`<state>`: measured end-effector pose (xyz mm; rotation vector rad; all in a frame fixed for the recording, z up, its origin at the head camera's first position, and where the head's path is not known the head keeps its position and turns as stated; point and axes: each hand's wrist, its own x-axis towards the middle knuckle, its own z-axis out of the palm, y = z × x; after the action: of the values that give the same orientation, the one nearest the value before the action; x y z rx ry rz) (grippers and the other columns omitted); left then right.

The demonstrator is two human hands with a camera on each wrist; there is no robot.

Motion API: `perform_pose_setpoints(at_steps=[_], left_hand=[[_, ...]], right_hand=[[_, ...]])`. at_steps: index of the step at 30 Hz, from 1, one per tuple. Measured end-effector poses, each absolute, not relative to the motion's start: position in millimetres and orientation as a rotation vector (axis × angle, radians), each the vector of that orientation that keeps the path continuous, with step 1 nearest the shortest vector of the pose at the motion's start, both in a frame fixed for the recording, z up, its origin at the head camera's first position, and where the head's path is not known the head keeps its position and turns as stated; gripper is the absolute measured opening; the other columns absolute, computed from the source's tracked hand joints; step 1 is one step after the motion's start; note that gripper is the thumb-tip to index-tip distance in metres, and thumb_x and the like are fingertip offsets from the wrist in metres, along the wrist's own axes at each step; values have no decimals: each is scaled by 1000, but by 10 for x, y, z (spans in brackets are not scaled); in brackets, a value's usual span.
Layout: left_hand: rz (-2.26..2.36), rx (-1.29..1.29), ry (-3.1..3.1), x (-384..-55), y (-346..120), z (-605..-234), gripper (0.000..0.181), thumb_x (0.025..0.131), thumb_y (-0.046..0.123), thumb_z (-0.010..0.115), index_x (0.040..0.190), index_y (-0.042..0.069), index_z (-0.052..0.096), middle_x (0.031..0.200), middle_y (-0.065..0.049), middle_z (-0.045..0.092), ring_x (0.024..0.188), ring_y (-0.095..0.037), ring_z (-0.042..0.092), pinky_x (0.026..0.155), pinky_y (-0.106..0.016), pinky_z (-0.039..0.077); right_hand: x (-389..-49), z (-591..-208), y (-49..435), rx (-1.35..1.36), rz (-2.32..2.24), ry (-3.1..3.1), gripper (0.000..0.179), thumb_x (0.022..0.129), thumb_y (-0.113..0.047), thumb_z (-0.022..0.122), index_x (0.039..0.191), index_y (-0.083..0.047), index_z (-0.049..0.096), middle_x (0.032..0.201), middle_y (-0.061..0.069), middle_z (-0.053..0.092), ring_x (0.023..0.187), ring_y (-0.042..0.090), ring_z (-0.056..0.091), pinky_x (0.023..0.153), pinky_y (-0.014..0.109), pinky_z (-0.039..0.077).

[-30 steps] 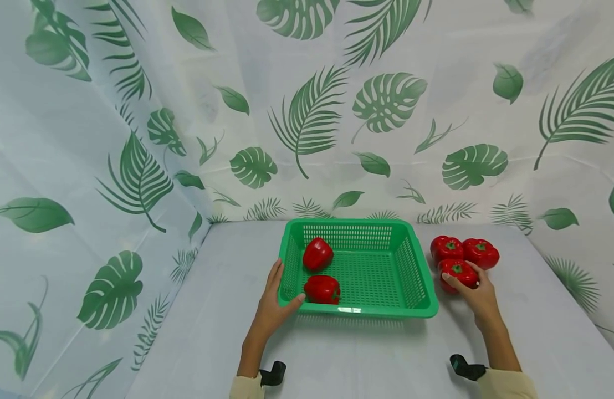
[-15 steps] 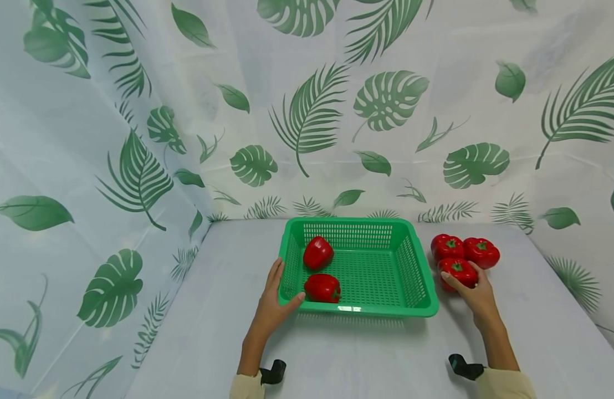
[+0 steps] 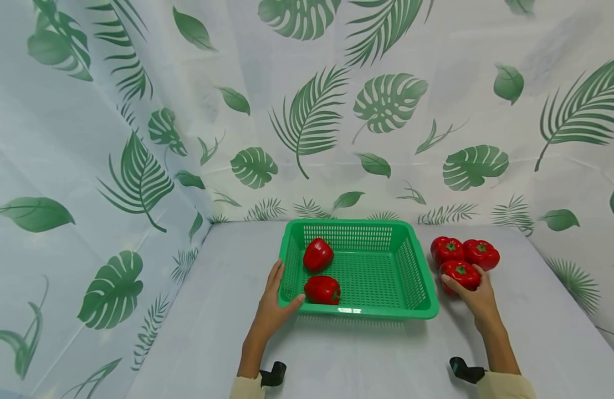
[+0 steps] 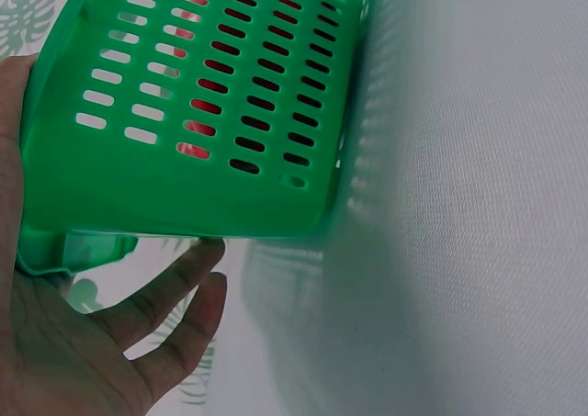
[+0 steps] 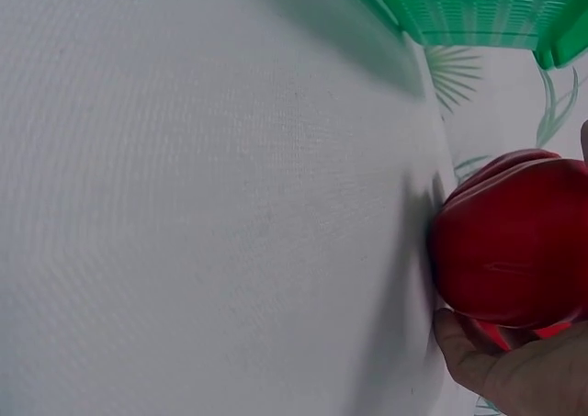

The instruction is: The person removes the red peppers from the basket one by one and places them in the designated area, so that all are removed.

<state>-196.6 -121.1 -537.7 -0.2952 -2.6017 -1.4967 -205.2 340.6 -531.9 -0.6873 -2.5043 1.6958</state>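
Observation:
My right hand grips the nearest of three red bell peppers. Its thumb lies on the left side of this bell pepper and its fingers curl round the right side. In the right wrist view, the held bell pepper has fingertips low on its side, close to the tabletop. My left hand holds the front left corner of a green plastic basket, thumb over the rim. The left wrist view shows fingers under the rim of the basket. Inside are two bell peppers, one behind, one in front.
Two more bell peppers, one at left and one at right, stand just behind the gripped one, right of the basket. A white cloth-covered table lies under everything. A leaf-printed curtain rises along its back edge.
The bell pepper in my right hand has shifted slightly to the right. My left hand, the basket and the other bell peppers stay in place.

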Motion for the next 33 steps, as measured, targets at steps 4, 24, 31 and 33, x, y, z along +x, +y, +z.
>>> perform_pose_setpoints(at_steps=[4, 24, 31, 33], left_hand=[[-1486, -296, -2603, -1962, -1209, -5360, 86, 88, 37, 69, 157, 16, 23, 164, 11, 12, 151, -23, 17, 112, -62, 30], [-1497, -297, -2598, -1970, -1208, -5380, 86, 88, 39, 69, 157, 19, 22, 164, 11, 12, 151, -23, 16, 112, -63, 30], [-1503, -296, -2587, -1973, -1214, -5392, 86, 88, 40, 69, 157, 18, 22, 164, 10, 12, 151, -24, 16, 111, -64, 30], [-1506, -298, -2583, -1975, -1213, -5397, 86, 88, 40, 69, 157, 18, 23, 164, 10, 12, 151, -24, 17, 111, -64, 29]], right_hand=[[-2045, -5305, 3400, -710, 1700, -2497, 112, 87, -45, 71, 157, -10, -10, 164, 20, -5, 149, 47, 4, 110, 66, 27], [-2029, -5299, 3393, -753, 1718, -2443, 114, 85, -51, 70, 157, -10, -8, 163, 22, -2, 148, 47, 6, 110, 66, 25], [-2089, -5313, 3459, -818, 1702, -2442, 112, 84, -55, 69, 158, -13, -4, 162, 24, 3, 147, 48, 10, 108, 64, 32], [-2115, -5361, 3522, -837, 1702, -2459, 113, 83, -59, 67, 158, -14, -4, 162, 25, 4, 146, 49, 12, 108, 63, 33]])
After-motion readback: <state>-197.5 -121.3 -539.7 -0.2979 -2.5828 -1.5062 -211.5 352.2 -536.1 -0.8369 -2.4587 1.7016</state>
